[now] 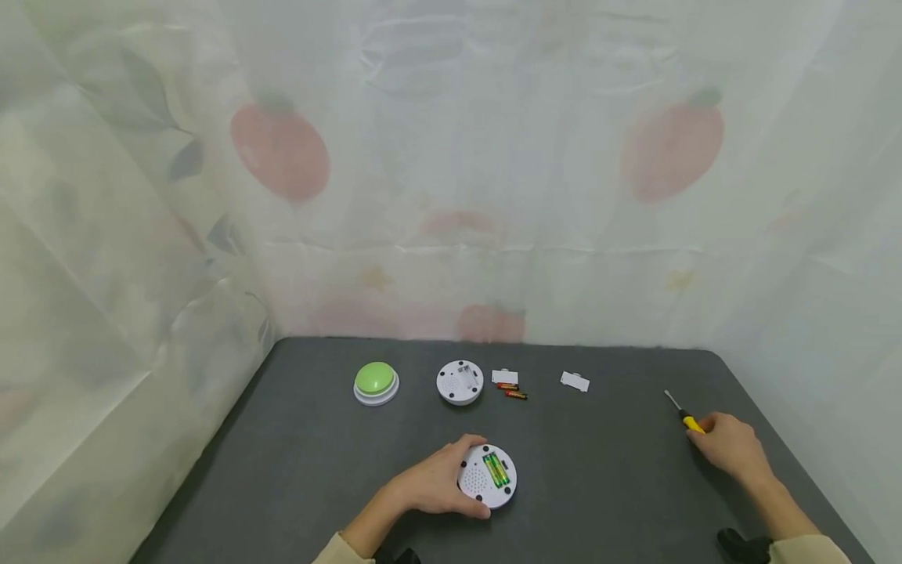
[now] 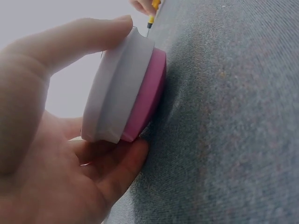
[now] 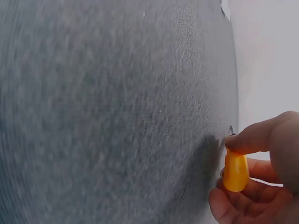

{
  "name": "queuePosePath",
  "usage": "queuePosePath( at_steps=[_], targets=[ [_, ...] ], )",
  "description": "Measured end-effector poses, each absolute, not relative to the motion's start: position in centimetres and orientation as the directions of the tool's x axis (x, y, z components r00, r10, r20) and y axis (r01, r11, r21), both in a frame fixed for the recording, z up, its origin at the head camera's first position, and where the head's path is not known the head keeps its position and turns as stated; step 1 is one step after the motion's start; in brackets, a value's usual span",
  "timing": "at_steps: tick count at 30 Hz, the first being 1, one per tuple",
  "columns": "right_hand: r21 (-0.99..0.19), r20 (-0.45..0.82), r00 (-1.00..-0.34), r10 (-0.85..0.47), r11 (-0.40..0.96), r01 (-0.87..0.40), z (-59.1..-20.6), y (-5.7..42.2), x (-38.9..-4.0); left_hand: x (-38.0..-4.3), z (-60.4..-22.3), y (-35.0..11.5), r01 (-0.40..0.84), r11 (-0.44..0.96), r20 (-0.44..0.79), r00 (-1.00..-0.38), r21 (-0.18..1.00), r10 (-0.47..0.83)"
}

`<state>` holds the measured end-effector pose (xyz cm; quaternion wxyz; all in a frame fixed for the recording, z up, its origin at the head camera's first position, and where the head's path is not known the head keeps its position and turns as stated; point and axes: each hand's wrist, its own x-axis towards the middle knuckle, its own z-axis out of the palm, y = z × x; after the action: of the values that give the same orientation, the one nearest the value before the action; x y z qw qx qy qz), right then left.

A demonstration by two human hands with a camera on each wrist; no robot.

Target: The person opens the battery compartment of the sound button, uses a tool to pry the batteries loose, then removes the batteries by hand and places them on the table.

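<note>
My left hand grips a round white push-button device by its sides, thumb on one edge and fingers on the other. Its underside faces up, with two green-and-yellow batteries in the uncovered compartment. In the left wrist view the pink dome points down, close over the table. Over at the right, my right hand holds a screwdriver by its yellow-and-black handle, with the metal shaft pointing away from me. The right wrist view shows the yellow handle end between thumb and fingers.
Farther back, a second white device lies underside up with a bare battery compartment. Beside it are a white battery cover and two red-and-black batteries. Another cover lies farther right. A green-domed button stands upright at the left.
</note>
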<state>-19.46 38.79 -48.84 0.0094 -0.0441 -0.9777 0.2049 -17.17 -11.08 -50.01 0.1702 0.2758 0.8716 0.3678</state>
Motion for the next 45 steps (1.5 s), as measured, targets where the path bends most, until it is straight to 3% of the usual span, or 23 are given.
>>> queuePosePath(
  at_steps=[13, 27, 34, 45],
  targets=[
    [-0.545, 0.15, -0.987, 0.05, 0.837, -0.04, -47.4, 34.6, -18.7, -16.5, -49.9, -10.5, 0.386, 0.609, -0.054, -0.814, 0.693, 0.578],
    [-0.727, 0.11, -0.994, 0.004, 0.683, -0.078, -44.1, 30.5, -17.9, -16.6, -49.8, -10.2, 0.417, 0.613, -0.032, -0.809, 0.671, 0.586],
    [-0.862, 0.085, -0.992, -0.088, 0.493, -0.117, -42.5, 28.8, -17.7, -16.7, -49.9, -10.1, 0.389, 0.623, -0.067, -0.812, 0.678, 0.58],
    [-0.901, 0.128, -0.964, -0.233, 0.379, -0.212, -42.7, 26.4, -17.8, -16.6, -50.0, -10.1, 0.366, 0.609, -0.064, -0.821, 0.704, 0.567]
  ],
)
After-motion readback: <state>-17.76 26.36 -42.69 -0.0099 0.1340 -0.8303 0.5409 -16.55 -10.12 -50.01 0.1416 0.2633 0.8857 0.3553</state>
